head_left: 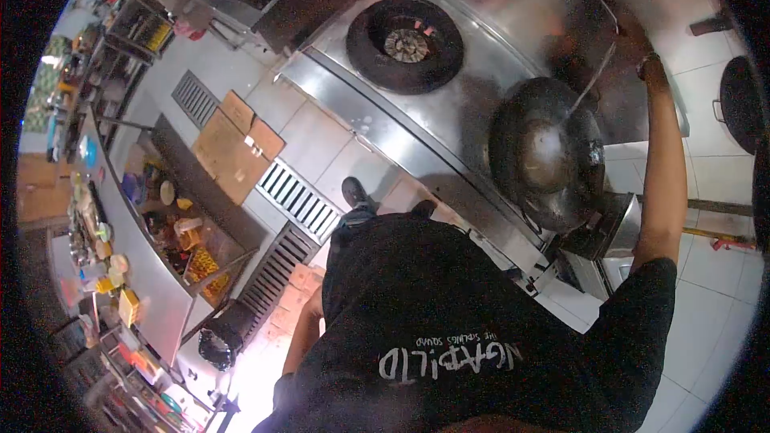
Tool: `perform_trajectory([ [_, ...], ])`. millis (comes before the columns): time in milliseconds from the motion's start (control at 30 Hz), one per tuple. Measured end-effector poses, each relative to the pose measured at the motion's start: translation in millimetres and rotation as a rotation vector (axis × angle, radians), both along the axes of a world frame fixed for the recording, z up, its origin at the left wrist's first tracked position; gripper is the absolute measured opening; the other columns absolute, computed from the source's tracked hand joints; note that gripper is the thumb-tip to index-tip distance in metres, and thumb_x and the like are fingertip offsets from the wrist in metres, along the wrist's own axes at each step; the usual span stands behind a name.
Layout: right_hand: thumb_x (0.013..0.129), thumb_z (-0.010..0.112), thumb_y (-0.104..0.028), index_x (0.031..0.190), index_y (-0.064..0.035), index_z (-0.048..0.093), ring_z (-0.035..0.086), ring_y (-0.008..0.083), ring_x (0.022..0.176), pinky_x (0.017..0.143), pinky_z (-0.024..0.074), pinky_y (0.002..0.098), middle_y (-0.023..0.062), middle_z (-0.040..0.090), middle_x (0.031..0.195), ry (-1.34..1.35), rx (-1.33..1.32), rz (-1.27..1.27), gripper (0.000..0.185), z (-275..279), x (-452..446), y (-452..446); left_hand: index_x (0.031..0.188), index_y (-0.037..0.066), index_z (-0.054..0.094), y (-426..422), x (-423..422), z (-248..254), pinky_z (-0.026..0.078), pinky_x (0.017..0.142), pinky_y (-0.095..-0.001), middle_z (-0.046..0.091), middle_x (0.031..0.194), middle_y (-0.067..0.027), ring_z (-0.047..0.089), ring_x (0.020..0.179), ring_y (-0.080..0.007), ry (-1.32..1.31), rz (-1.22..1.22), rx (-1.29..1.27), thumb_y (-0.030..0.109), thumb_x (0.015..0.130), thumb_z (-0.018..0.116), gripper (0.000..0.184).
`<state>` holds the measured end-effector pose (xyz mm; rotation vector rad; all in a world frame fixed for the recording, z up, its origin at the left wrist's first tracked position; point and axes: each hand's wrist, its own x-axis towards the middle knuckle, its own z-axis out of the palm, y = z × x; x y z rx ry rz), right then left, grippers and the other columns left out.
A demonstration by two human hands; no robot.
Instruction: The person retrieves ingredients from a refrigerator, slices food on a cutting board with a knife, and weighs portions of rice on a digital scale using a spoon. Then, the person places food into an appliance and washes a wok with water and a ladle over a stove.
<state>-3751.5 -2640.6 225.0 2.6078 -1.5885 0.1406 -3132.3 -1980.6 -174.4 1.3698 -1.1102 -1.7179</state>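
Observation:
My right arm reaches far out over the stove, and my right hand (632, 38) is closed at the end of a thin metal tap pipe (603, 5); its fingers are dark and blurred. From beside it a pale stream of water (595, 78) runs down into a large dark wok (513, 152). The wok sits on the near right burner, with a bright wet patch at its bottom. My left arm hangs by my side, and only part of my left hand (314, 305) shows; the black shirt (481, 305) hides its fingers.
A second burner ring (361, 52) is on the steel stove top (473, 56). Floor grates (298, 202) and flattened cardboard (228, 152) lie to the left. Beyond stands a steel counter (152, 273) with containers and a black-lined bin (220, 345). Another dark pan (739, 104) is at far right.

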Motion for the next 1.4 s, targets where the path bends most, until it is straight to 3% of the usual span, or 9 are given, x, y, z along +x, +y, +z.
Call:
perform_trajectory([
  [233, 0.079, 0.062, -0.019, 0.089, 0.001, 0.059, 0.056, 0.0277, 0.074, 0.07, 0.0447, 0.0398, 0.0167, 0.06, 0.079, 0.032, 0.04, -0.061, 0.023, -13.8, -27.6, -37.1, 0.118, 0.0, 0.056, -24.3, 12.6, 1.8, 0.045, 0.086, -0.0325, 0.061, 0.114, -0.0063, 0.057, 0.096, -0.0209, 0.115, -0.018, -0.088, 0.013, 0.074, 0.066, 0.047],
  [400, 0.08, 0.06, -0.021, 0.094, -0.0021, 0.06, 0.058, 0.0291, 0.078, 0.074, 0.0463, 0.0385, 0.0162, 0.061, 0.083, 0.036, 0.108, -0.029, 0.024, 16.8, -11.8, -7.6, 0.116, -0.001, 0.056, -84.2, 25.5, 58.3, 0.046, 0.084, -0.0314, 0.062, 0.112, -0.0071, 0.057, 0.094, -0.0193, -0.037, -0.219, 0.476, 0.017, 0.079, 0.061, 0.042],
  [467, 0.079, 0.06, -0.02, 0.096, -0.0026, 0.059, 0.058, 0.0299, 0.081, 0.075, 0.046, 0.0392, 0.016, 0.061, 0.085, 0.018, 0.333, -0.477, 0.025, 18.8, -22.5, -46.7, 0.114, -0.001, 0.057, -61.7, 45.5, -21.1, 0.047, 0.08, -0.0319, 0.061, 0.111, -0.0092, 0.058, 0.091, -0.0189, -0.249, -0.421, 0.042, 0.015, 0.083, 0.052, 0.036],
  [600, 0.077, 0.06, -0.019, 0.1, -0.0033, 0.058, 0.057, 0.0312, 0.085, 0.077, 0.0455, 0.0403, 0.0158, 0.061, 0.089, 0.016, 0.692, -1.115, 0.027, 10.1, -11.0, -97.2, 0.112, -0.004, 0.057, -119.1, 45.9, 92.5, 0.047, 0.077, -0.0312, 0.064, 0.101, -0.0114, 0.059, 0.088, -0.0194, -0.325, -0.042, 0.358, 0.012, 0.084, 0.052, 0.033],
  [700, 0.08, 0.057, -0.02, 0.101, -0.0023, 0.059, 0.056, 0.0317, 0.085, 0.077, 0.0447, 0.0401, 0.0169, 0.06, 0.09, 0.08, 0.217, -0.441, 0.027, 1.6, 3.0, -33.4, 0.113, -0.005, 0.056, -169.9, 52.3, 142.7, 0.045, 0.084, -0.0305, 0.064, 0.104, -0.0121, 0.059, 0.095, -0.0192, -0.347, 0.351, 0.197, 0.02, 0.09, 0.055, 0.035],
  [800, 0.08, 0.057, -0.021, 0.101, -0.0024, 0.059, 0.055, 0.0306, 0.083, 0.075, 0.0436, 0.0394, 0.0159, 0.059, 0.088, -0.04, 0.078, -0.367, 0.028, -16.3, 22.2, 6.2, 0.11, -0.007, 0.057, -230.2, 12.6, 335.4, 0.042, 0.089, -0.0302, 0.064, 0.104, -0.0144, 0.058, 0.099, -0.0196, -0.417, 0.515, -0.149, 0.024, 0.096, 0.045, 0.036],
  [900, 0.081, 0.056, -0.021, 0.102, -0.0025, 0.059, 0.053, 0.0294, 0.081, 0.073, 0.0425, 0.0387, 0.015, 0.059, 0.086, -0.141, 0.042, -0.312, 0.028, -37.3, 47.7, 21.3, 0.104, -0.007, 0.06, -233.0, -11.8, 419.7, 0.037, 0.096, -0.0361, 0.065, 0.1, -0.0164, 0.058, 0.103, -0.024, -0.165, 0.616, -0.557, 0.048, 0.095, 0.033, 0.062],
  [1033, 0.081, 0.056, -0.022, 0.103, -0.0026, 0.06, 0.051, 0.0279, 0.078, 0.071, 0.041, 0.0378, 0.0137, 0.057, 0.084, -0.215, 0.043, -0.254, 0.029, -57.4, 82.9, 36.3, 0.093, -0.002, 0.065, -239.9, -6.8, 473.5, 0.034, 0.098, -0.0496, 0.068, 0.089, -0.0164, 0.063, 0.096, -0.0313, 0.152, 0.483, -0.705, 0.064, 0.087, 0.033, 0.074],
  [1400, 0.083, 0.054, -0.024, 0.105, -0.003, 0.061, 0.045, 0.0237, 0.071, 0.065, 0.037, 0.0353, 0.0102, 0.054, 0.078, -0.352, 0.103, -0.056, 0.031, -90.3, 193.0, 21.2, 0.097, -0.001, 0.063, -179.1, 16.6, 470.5, 0.036, 0.087, -0.0446, 0.065, 0.085, -0.0131, 0.06, 0.089, -0.0285, -0.041, 0.76, -1.014, 0.052, 0.089, 0.037, 0.059],
])
